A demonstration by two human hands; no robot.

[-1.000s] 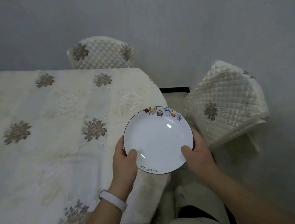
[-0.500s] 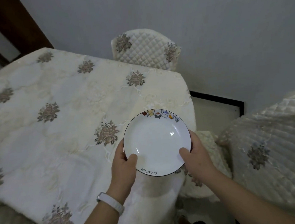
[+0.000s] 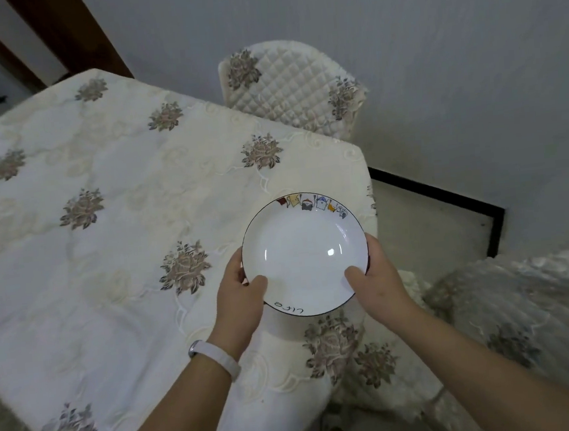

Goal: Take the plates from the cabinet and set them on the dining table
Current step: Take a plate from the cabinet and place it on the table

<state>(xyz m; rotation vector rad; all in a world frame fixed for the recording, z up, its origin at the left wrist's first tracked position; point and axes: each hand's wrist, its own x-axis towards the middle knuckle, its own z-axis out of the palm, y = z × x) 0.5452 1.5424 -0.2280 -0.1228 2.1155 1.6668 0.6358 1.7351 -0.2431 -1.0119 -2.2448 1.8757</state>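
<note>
A white plate with a thin dark rim, small coloured drawings on its far edge and handwriting on its near edge is held level above the near right corner of the dining table. My left hand grips its left rim, thumb on top. My right hand grips the right rim the same way. The table wears a cream cloth with brownish flower motifs. No cabinet is in view.
A quilted cream chair stands at the table's far side by the grey wall. Another covered chair sits close on my right. A dark wooden door frame is at the upper left.
The view has swung left and moved closer, so more of the table top shows. The plate, held in both hands throughout, now hangs over the table's corner.
</note>
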